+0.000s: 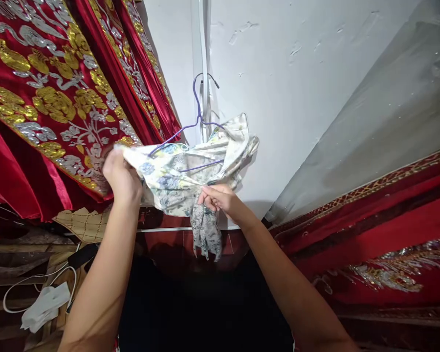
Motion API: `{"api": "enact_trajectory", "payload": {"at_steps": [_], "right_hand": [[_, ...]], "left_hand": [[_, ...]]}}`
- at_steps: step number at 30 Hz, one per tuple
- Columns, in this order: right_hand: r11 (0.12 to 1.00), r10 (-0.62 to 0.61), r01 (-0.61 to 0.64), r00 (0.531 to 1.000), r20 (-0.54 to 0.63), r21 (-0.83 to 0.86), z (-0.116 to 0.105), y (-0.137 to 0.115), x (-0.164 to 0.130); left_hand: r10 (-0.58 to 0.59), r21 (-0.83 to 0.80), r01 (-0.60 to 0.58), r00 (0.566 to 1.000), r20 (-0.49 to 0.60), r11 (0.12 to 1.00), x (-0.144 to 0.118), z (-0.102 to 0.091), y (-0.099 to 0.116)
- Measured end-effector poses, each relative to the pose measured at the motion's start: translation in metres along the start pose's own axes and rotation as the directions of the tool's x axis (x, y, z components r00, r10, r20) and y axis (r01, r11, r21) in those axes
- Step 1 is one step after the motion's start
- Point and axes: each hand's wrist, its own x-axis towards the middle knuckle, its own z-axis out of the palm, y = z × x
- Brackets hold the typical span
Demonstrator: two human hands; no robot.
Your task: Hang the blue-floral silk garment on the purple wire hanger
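A pale floral garment [185,173] is bunched over a purple wire hanger [198,110] in front of a white wall. My left hand [121,177] grips the garment's left end, near the hanger's left arm. My right hand [218,198] pinches the gathered cloth at its lower middle, where a grey-patterned tail [206,234] of the fabric hangs down. The hanger's hook sits by a white vertical strip [204,58] on the wall; whether it hangs on something there I cannot tell.
Red cloth with gold and silver embroidery [51,98] hangs close at the left. More red embroidered fabric [388,244] lies at the right. A white cable and white adapter [46,303] rest on wooden boards at the lower left.
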Motion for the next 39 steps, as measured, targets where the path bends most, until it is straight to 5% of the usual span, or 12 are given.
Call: {"api": "enact_trajectory", "payload": {"at_steps": [4, 7, 11, 14, 17, 20, 24, 28, 31, 33, 35, 39], "right_hand": [[0.997, 0.073, -0.073, 0.996, 0.045, -0.011, -0.003, 0.0, -0.021], [0.982, 0.162, -0.148, 0.979, 0.121, -0.117, -0.012, 0.005, -0.035], [0.891, 0.28, -0.189, 0.945, 0.17, -0.413, -0.027, 0.013, -0.05], [0.841, 0.173, -0.175, 0.984, -0.053, -0.511, -0.026, 0.014, -0.048], [0.94, -0.013, -0.045, 0.986, -0.166, -0.339, -0.01, 0.011, -0.036], [0.998, -0.008, 0.014, 0.996, -0.09, 0.058, 0.011, 0.002, -0.026], [0.925, 0.087, -0.111, 0.993, 0.082, 0.364, 0.02, -0.021, -0.025], [0.996, 0.07, -0.082, 0.958, 0.276, 0.031, 0.001, -0.051, -0.026], [0.927, -0.177, 0.19, 0.982, 0.068, -0.323, -0.021, -0.07, -0.018], [0.822, -0.442, 0.32, 0.88, -0.173, -0.471, -0.035, -0.075, -0.006], [0.767, -0.551, 0.337, 0.782, -0.292, -0.546, -0.049, -0.069, 0.011], [0.813, -0.35, 0.147, 0.896, -0.272, -0.564, -0.069, -0.027, 0.039]], "left_hand": [[-0.402, -0.107, 0.394, 0.914, -0.064, 0.913, -0.065, -0.022, -0.06], [-0.519, 0.012, 0.522, 0.846, 0.123, 0.853, -0.11, -0.037, -0.082], [-0.51, 0.012, 0.523, 0.827, 0.237, 0.852, -0.127, -0.033, -0.064], [-0.473, -0.053, 0.516, 0.818, 0.327, 0.855, -0.122, -0.005, -0.018], [-0.325, -0.013, 0.398, 0.767, 0.554, 0.917, -0.121, 0.03, 0.036], [-0.128, 0.147, 0.03, 0.68, 0.722, 0.989, -0.12, 0.052, 0.076], [-0.067, 0.271, -0.245, 0.614, 0.787, 0.931, -0.104, 0.05, 0.089], [-0.268, 0.294, -0.04, 0.313, 0.911, 0.955, -0.087, 0.027, 0.069], [-0.446, 0.447, -0.017, 0.049, 0.894, 0.894, -0.082, 0.005, 0.052], [-0.558, 0.563, -0.12, 0.071, 0.827, 0.818, -0.08, -0.011, 0.044], [-0.597, 0.628, -0.217, 0.196, 0.778, 0.747, -0.076, -0.025, 0.04], [-0.593, 0.675, -0.407, 0.326, 0.737, 0.615, -0.066, -0.046, 0.038]]}}
